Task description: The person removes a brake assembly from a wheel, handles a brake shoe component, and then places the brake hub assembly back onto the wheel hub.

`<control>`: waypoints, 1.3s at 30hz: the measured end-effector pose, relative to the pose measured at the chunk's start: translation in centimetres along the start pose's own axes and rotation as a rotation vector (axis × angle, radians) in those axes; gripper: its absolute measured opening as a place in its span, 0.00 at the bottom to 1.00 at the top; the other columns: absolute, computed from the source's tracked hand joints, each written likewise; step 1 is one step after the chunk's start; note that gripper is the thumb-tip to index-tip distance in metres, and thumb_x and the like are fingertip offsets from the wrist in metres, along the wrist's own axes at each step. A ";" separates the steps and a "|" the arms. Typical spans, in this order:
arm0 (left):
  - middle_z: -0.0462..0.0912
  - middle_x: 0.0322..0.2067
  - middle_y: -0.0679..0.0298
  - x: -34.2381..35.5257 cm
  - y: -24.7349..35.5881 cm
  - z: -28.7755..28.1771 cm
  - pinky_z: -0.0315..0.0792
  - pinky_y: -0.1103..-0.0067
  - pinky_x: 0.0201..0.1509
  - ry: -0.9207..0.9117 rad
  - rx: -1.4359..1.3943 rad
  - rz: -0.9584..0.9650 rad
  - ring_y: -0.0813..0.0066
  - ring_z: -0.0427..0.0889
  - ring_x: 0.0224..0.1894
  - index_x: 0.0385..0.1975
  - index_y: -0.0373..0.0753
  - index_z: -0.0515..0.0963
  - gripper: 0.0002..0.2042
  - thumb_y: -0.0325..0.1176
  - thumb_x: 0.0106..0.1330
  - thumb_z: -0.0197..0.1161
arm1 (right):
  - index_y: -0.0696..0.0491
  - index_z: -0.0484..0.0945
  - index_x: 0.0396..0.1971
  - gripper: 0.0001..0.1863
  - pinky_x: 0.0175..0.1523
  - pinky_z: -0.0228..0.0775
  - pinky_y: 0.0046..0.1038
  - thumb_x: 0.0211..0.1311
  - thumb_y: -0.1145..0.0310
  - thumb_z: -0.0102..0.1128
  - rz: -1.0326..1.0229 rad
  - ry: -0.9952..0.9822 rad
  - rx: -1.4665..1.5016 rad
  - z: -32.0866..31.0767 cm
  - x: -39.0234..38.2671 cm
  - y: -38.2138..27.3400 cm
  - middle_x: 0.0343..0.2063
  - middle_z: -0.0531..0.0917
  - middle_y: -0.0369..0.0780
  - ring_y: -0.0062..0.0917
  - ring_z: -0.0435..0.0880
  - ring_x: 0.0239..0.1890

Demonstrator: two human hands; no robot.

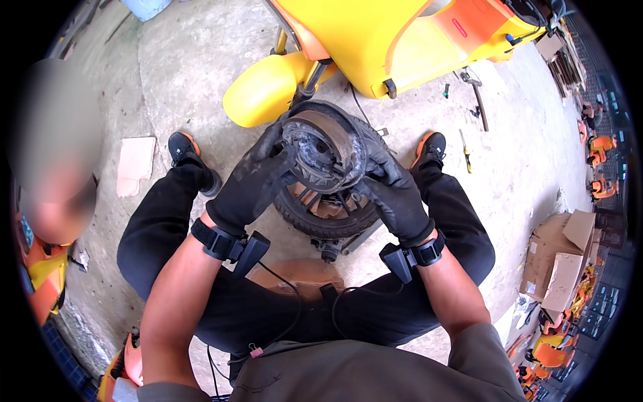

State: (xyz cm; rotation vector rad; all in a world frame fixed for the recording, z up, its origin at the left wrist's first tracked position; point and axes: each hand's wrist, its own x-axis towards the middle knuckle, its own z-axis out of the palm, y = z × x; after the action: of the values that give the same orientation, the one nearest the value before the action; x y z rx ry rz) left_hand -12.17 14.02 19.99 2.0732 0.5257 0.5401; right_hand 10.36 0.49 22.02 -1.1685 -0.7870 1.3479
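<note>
Between my two hands is a dark, greasy round brake plate [309, 149] with a curved brake shoe along its side. My left hand [258, 177], in a black glove, grips its left edge. My right hand [396, 195], gloved in black too, closes on its right edge. Below the brake plate is a spoked wheel with a black tyre [321, 224], partly hidden by the plate and my hands. Just beyond stands a yellow and orange scooter [388, 50], with its fork leg [311, 84] and yellow front mudguard [261, 90] close to the plate.
A yellow-handled screwdriver [467, 161] and a hammer [479, 107] lie on the concrete floor at right. A cardboard sheet [135, 165] is at left, an open cardboard box [556, 258] at right. Another person [57, 161], blurred, is at far left. More orange scooters [601, 151] stand along the right.
</note>
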 end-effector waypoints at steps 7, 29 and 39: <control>0.70 0.53 0.57 -0.3 -0.7 0.8 0.71 0.75 0.54 -0.008 -0.178 -0.199 0.68 0.73 0.54 0.60 0.34 0.62 0.23 0.26 0.65 0.54 | 0.58 0.61 0.61 0.30 0.51 0.70 0.20 0.58 0.79 0.57 0.013 -0.027 0.061 1.2 -0.3 -0.9 0.47 0.76 0.38 0.17 0.76 0.45; 0.73 0.51 0.53 0.7 1.6 1.6 0.68 0.74 0.56 -0.069 -0.185 -0.109 0.62 0.74 0.52 0.50 0.36 0.73 0.19 0.34 0.60 0.62 | 0.57 0.53 0.64 0.34 0.63 0.56 0.27 0.61 0.70 0.56 -0.013 -0.171 -0.363 2.1 -1.1 -0.9 0.56 0.68 0.41 0.24 0.65 0.58; 0.77 0.39 0.60 0.3 3.0 2.9 0.70 0.76 0.46 -0.059 -0.680 -0.383 0.75 0.74 0.41 0.47 0.33 0.71 0.14 0.32 0.65 0.55 | 0.57 0.38 0.68 0.47 0.68 0.47 0.29 0.52 0.73 0.58 0.085 -0.378 -0.224 2.8 -0.7 -2.0 0.62 0.59 0.42 0.26 0.58 0.65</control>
State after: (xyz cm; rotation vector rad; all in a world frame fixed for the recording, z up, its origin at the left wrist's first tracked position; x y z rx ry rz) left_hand -9.83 10.79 21.15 1.2988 0.5866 0.3602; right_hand 8.22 0.60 24.87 -1.1432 -1.1950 1.6084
